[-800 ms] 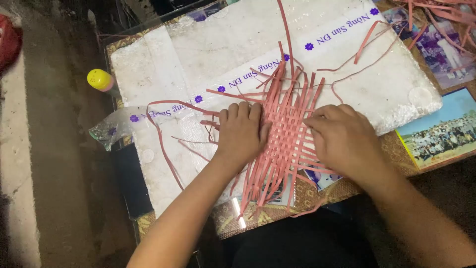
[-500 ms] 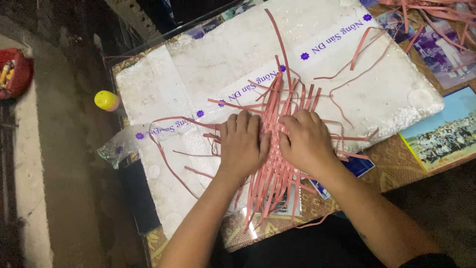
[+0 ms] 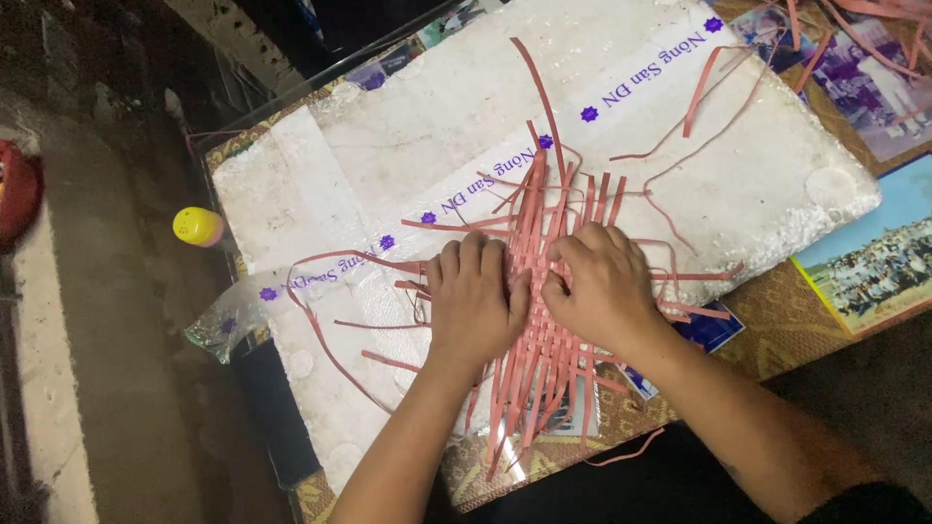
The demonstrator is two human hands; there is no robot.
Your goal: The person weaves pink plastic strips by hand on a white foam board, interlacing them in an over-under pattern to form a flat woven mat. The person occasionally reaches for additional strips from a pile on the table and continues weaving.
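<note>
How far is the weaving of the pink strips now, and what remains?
Done: a patch of pink strips is already interlaced on the white foam board. In hand: the left hand and the right hand press flat on the middle of the patch, side by side. Left: many strip ends hang loose toward the person and others curl away unwoven, and more loose strips lie at the top right.

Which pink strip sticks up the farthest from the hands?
The long curved pink strip rising from the woven pink mat up the white foam board. Its tip reaches farther up the board than the short upright ends beside it.
</note>
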